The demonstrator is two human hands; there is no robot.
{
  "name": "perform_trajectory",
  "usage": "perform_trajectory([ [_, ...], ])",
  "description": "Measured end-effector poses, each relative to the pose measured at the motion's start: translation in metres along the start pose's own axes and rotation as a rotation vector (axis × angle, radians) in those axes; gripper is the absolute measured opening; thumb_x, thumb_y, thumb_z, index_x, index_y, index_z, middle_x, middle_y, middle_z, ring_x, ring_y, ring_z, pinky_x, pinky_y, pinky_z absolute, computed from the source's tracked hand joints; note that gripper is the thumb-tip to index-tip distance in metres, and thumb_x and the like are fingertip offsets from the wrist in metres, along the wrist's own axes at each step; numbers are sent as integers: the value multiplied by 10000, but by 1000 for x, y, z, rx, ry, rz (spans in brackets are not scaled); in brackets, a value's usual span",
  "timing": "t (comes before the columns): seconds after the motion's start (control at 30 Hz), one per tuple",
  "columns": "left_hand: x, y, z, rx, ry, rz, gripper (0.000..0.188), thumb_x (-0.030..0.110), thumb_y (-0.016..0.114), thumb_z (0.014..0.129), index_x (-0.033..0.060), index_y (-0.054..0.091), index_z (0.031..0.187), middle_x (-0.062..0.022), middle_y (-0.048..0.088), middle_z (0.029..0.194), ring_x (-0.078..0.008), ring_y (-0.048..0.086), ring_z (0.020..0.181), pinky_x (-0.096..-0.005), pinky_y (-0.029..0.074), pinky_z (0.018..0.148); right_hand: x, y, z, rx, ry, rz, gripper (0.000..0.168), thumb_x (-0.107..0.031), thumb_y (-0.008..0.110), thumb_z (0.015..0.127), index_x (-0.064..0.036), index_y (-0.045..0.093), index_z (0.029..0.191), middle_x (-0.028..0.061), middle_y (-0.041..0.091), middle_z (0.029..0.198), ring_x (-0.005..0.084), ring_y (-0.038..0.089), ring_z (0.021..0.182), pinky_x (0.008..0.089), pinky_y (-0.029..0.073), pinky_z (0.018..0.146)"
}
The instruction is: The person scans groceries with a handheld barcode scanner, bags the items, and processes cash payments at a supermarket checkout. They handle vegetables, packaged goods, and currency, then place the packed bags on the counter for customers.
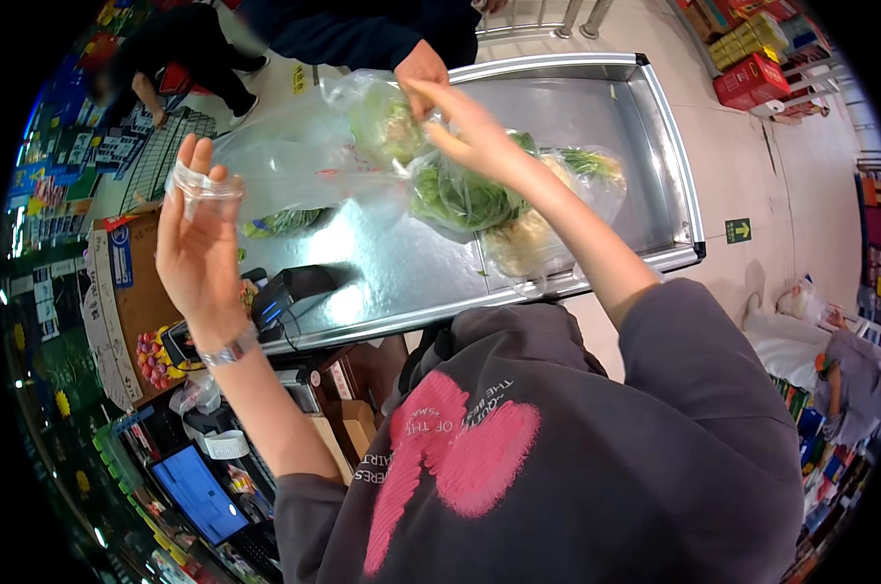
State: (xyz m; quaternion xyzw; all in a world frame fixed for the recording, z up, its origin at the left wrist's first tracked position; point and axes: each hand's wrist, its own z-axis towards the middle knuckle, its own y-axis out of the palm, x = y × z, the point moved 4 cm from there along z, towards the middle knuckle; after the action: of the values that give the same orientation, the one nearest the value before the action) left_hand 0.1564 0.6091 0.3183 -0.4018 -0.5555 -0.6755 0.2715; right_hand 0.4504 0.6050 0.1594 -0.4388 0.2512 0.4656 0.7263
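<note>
My left hand is raised at the left, its fingers through the handle of a clear plastic bag that stretches towards the middle. My right hand, slightly blurred, reaches over the metal counter with fingers apart, holding nothing that I can see. Beside its fingertips, another person's hand touches a bagged pale green vegetable. Below my right forearm lie bagged leafy greens, a bagged cauliflower-like vegetable and bagged green stalks. More wrapped greens lie under the stretched bag.
A black scanner-like device stands at the counter's near left edge. The metal counter has a raised rim. A cardboard box and a monitor are at the left. A person in dark clothing stands across the counter; another bends beside a wire cart.
</note>
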Motion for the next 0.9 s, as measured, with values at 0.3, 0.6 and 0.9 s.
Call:
perform_trajectory([
  [0.3,-40,3,-5,-132,-302,321,505,203,565,964,-71,453,1373,-2,553,839,-69,500,718,-202,413,650,23,-92,-249,-299,942,-657,545,-241,754,782,-82,569,1269,174,624,1139,382,642,970,442,520,808],
  [0.6,-52,-47,-49,44,-283,364,194,95,572,956,33,620,1133,0,520,663,-147,574,711,-288,482,754,-25,-102,-171,142,244,-363,120,4,573,759,-38,636,852,113,604,747,275,571,732,364,420,619],
  [0.9,-118,1,-108,122,-267,39,773,96,575,920,93,149,1565,28,410,588,-109,461,569,-337,514,730,-119,-104,-8,352,445,813,187,-63,432,920,-7,588,833,-22,553,788,53,506,767,222,410,681],
])
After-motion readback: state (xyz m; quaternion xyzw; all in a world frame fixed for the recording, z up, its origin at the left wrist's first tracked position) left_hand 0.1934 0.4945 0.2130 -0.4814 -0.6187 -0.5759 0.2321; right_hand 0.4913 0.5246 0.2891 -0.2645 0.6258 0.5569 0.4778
